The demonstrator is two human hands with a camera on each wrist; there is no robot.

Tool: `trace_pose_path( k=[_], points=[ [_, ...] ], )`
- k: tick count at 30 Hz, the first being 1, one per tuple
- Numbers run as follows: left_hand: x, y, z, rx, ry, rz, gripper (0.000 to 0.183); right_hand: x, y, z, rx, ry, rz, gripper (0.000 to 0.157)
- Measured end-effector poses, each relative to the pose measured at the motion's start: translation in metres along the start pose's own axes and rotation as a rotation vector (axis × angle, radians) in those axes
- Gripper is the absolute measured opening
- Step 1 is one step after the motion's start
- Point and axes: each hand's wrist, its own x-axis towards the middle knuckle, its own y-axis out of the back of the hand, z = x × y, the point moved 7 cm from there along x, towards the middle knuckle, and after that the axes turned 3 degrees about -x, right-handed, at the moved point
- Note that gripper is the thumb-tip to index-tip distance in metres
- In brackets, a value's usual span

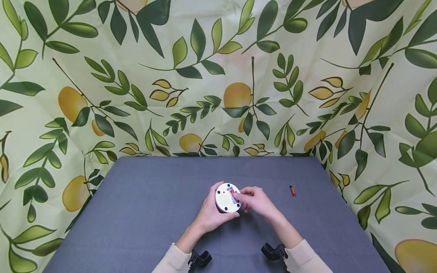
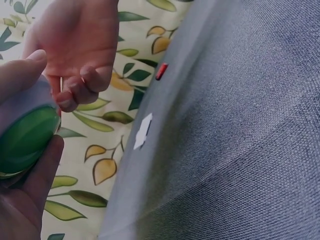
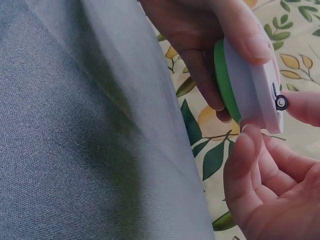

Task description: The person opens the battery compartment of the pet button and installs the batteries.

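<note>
My left hand (image 1: pixel 213 210) grips a round device (image 1: pixel 223 201) by its rim, white base with small feet and speaker holes facing up. Its side is green, as the left wrist view shows. In the slot of the base sits a red battery (image 1: pixel 233 192), tilted, its end (image 3: pixel 281 102) standing out at the edge. My right hand (image 1: pixel 257 201) holds the battery at the slot, one fingertip on it and its other fingers curled by the device's rim. How fully the battery is seated cannot be told.
Another red battery (image 1: pixel 292 190) lies on the grey table (image 1: pixel 153 189) to the right. A small white flat piece (image 2: pixel 144 131) is on the table, mostly hidden behind my right hand in the head view. Leaf-patterned cloth (image 1: pixel 205 94) surrounds the table's back and sides.
</note>
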Motion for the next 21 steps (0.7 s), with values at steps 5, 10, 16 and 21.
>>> trace_pose_path(
  k=[5, 10, 16, 21],
  points=[
    [0.0004, 0.0002, 0.0003, -0.010, 0.008, 0.000, 0.101, 0.0000, -0.0016, 0.0028, 0.077, -0.026, -0.039, 0.039],
    [0.0007, 0.0003, 0.0014, -0.014, -0.006, 0.003, 0.100, -0.0001, -0.0040, 0.0040, 0.112, -0.026, -0.057, 0.040],
    [0.0015, 0.0000, 0.0033, -0.019, -0.015, 0.000, 0.100, 0.0007, -0.0056, 0.0041, 0.117, -0.026, -0.041, 0.036],
    [0.0016, -0.0001, 0.0038, -0.030, -0.001, 0.005, 0.101, 0.0012, -0.0068, 0.0044, 0.124, -0.031, -0.007, 0.034]
  ],
)
